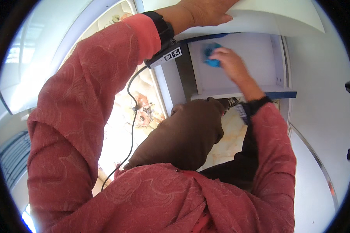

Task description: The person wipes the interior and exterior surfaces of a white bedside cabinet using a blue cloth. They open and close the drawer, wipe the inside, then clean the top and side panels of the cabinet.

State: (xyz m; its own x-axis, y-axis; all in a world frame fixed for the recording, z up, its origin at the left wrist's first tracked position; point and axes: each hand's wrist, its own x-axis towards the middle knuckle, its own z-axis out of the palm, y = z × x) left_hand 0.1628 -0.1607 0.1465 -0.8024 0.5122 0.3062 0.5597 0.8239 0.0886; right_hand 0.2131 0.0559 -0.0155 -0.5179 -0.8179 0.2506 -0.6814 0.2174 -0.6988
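Observation:
A blue cloth (212, 55), partly blurred, is gripped in my right hand (229, 64) inside a pulled-out white drawer (248, 67) with a blue front edge. The cloth lies against the drawer's bottom near its left side. My left hand (207, 13) rests with fingers spread on a white furniture surface (259, 20) above the drawer; its fingertips run out at the picture's top edge. Nothing shows in that hand. A black band with a device (166, 55) is strapped to my left wrist, and another black band (259, 106) circles my right wrist.
A floral-patterned mattress (143, 107) lies to the left, with a black cable (131, 131) running over it from the wrist device. My brown-trousered knee (189, 131) is just below the drawer. White panels (318, 87) stand at the right. Marble-look flooring (227, 137) shows between my legs.

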